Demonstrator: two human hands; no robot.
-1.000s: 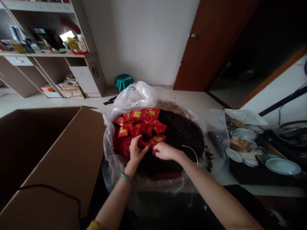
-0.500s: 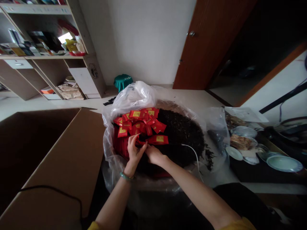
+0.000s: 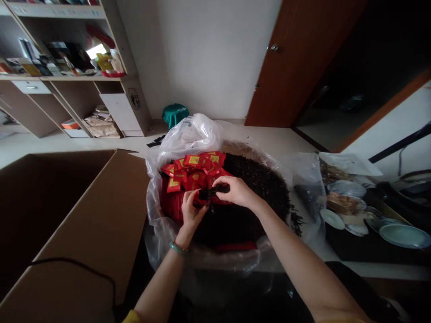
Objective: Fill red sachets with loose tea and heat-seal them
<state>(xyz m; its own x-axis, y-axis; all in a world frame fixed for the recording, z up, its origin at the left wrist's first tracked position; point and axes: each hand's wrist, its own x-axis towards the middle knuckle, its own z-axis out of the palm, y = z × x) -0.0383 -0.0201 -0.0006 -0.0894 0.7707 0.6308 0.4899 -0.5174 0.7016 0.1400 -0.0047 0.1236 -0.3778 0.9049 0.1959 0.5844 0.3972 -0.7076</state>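
My left hand (image 3: 192, 211) is curled around a small red packet (image 3: 196, 195), whose dark mouth faces up between thumb and fingers. Just to its right, my right hand (image 3: 238, 192) pinches a clump of dark tea leaves (image 3: 219, 188) at the packet's opening. Behind both hands lies a heap of filled red packets (image 3: 197, 162) with yellow labels. More loose tea (image 3: 259, 172) fills the large clear plastic bag (image 3: 153, 202) around them. Flat red wrappers (image 3: 172, 205) lie left of my left hand, partly hidden by it.
An open cardboard box (image 3: 97, 233) stands close on the left. To the right, a dark table (image 3: 357, 251) carries bowls and a small dish (image 3: 332, 219). Shelves (image 3: 133, 105), a green-covered bin (image 3: 175, 115) and a brown door (image 3: 296, 67) are behind.
My right hand has lifted and shifted right, now showing tea leaves in its fingers. My left hand stays on the packet. The white cord-like thing seen on the right is no longer visible.
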